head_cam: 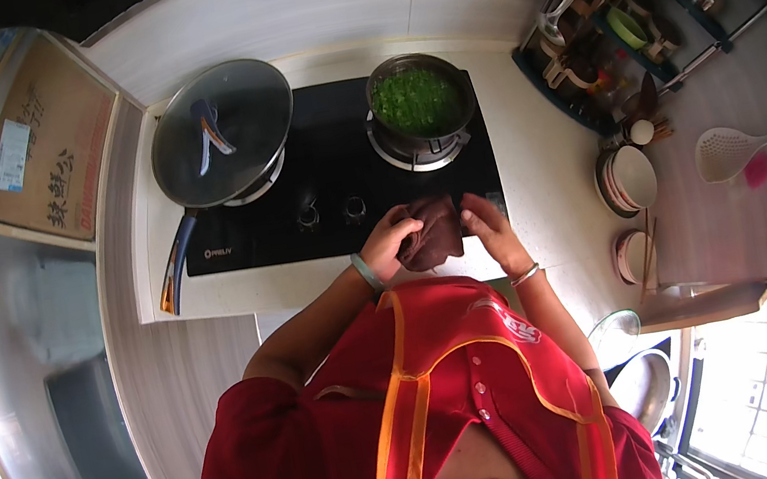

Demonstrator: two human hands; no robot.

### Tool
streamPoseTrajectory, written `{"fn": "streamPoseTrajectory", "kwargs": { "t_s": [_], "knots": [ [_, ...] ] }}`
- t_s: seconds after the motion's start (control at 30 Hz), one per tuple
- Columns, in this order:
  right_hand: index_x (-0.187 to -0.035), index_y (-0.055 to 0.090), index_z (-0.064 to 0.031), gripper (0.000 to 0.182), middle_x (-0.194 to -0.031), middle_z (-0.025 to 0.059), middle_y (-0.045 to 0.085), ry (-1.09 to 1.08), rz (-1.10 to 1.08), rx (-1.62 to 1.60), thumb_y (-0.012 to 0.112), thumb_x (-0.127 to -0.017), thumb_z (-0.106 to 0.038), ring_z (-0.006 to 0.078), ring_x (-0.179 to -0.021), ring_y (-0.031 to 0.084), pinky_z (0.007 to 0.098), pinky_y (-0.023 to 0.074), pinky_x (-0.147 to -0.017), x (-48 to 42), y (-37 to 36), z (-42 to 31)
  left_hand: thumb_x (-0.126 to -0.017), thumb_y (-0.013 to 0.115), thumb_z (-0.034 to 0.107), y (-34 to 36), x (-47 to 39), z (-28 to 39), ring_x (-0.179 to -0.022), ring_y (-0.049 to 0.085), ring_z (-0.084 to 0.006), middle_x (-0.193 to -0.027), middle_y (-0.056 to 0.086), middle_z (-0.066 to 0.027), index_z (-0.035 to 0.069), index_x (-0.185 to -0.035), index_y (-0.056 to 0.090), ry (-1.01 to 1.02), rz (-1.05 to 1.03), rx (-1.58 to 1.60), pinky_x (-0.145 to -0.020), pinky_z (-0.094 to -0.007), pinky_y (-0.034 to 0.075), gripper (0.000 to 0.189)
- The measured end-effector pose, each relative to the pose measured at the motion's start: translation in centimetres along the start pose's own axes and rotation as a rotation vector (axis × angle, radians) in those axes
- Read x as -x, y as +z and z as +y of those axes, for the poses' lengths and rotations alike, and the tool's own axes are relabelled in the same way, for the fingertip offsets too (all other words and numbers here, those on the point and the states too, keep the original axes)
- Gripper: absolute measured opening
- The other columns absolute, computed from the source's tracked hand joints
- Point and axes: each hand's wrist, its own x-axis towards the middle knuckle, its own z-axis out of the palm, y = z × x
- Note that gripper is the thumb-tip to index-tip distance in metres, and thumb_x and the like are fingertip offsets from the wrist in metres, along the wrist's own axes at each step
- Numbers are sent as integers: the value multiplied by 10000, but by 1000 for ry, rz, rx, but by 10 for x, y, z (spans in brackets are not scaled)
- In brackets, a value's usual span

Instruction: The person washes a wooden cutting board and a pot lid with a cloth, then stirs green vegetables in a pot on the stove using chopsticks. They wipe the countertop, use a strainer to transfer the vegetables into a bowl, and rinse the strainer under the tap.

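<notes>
My left hand (388, 242) grips a folded dark brown cloth (432, 235), its thumb lying over the top. Just off the cloth's right edge is my right hand (493, 228), fingers apart and nothing visible in it. Both hands are over the front edge of a black glass gas cooktop (330, 149). Beyond them, on the right burner, stands an uncovered metal pot (438, 135) with chopped greens (417, 100) in it. A pan on the left burner is covered by a glass lid (221, 133); its handle (178, 262) points toward the counter's front.
Stacked bowls (632, 179) stand on the counter (545, 159) at the right, below a wall rack (687, 51) with utensils. A white skimmer (726, 151) hangs on the right wall. Shelves at the left hold a cardboard box (48, 143). A large metal pan (644, 390) sits near the window.
</notes>
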Motion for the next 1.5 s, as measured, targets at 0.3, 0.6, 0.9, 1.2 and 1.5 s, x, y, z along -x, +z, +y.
{"fn": "streamPoseTrajectory", "kwargs": {
  "t_s": [0.3,0.6,0.9,1.2,1.5],
  "knots": [
    [-1001,546,-18,184,-908,51,592,267,51,-306,516,-826,-65,132,-857,551,243,440,-786,-16,21,37,-753,583,38,-36,-39,-8,-926,521,-141,-1022,513,-92,11,-1189,410,157,49,-705,-767,-269,453,470],
    [-1035,494,-16,225,-885,33,533,-62,553,-300,540,-817,-46,115,-809,499,235,414,-770,-88,30,17,-717,596,-20,12,-110,31,-833,548,-284,-887,539,-121,57,-1020,541,915,287,-1097,-752,-335,455,317],
    [-907,536,-61,122,-825,19,551,-135,741,331,505,-876,-175,95,-678,522,238,453,-623,-128,52,113,-761,656,40,-5,-133,7,-660,537,-119,-751,555,-51,9,-873,490,668,590,-769,-608,-250,453,203],
    [-1048,519,-50,415,-976,66,583,361,-30,-618,473,-874,-424,176,-877,580,319,470,-752,-104,32,27,-772,676,104,-28,-146,-8,-563,495,-64,-672,542,-6,25,-785,522,533,496,-550,-509,-205,419,174],
    [-1012,551,-40,358,-911,62,611,489,50,-773,602,-829,-342,171,-792,604,318,496,-710,-132,41,23,-759,690,130,-19,-135,5,-505,484,-64,-605,536,-15,15,-697,511,350,400,-449,-451,-224,405,221]
  ]
}}
